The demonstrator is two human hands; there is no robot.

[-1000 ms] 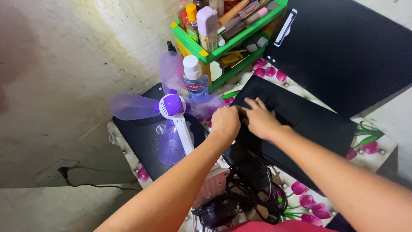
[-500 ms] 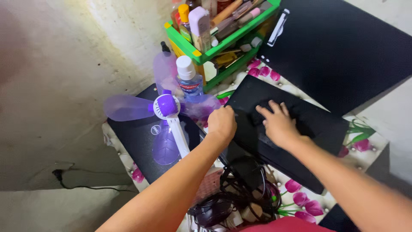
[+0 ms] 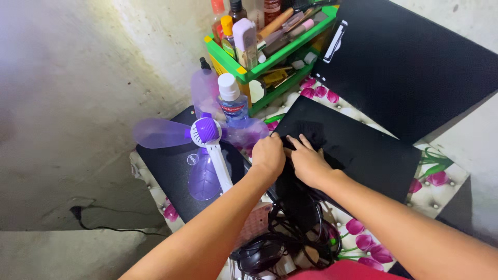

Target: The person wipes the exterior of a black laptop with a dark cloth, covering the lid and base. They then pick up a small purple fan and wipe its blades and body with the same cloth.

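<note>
On the flower-patterned tabletop [image 3: 441, 187], both hands are busy at the near-left corner of a flat black laptop-like slab [image 3: 358, 148]. Her left hand [image 3: 268, 155] is curled into a loose fist at the slab's edge, though I cannot tell whether it actually pinches anything. The right hand [image 3: 307, 164] lies on the black surface, fingers spread and pressing, gripping nothing. It looks like the step of shifting or lifting this slab; a firm hold under the edge seems needed next. A purple fan [image 3: 206, 130] stands just left, tangled black cables [image 3: 290, 228] below.
</note>
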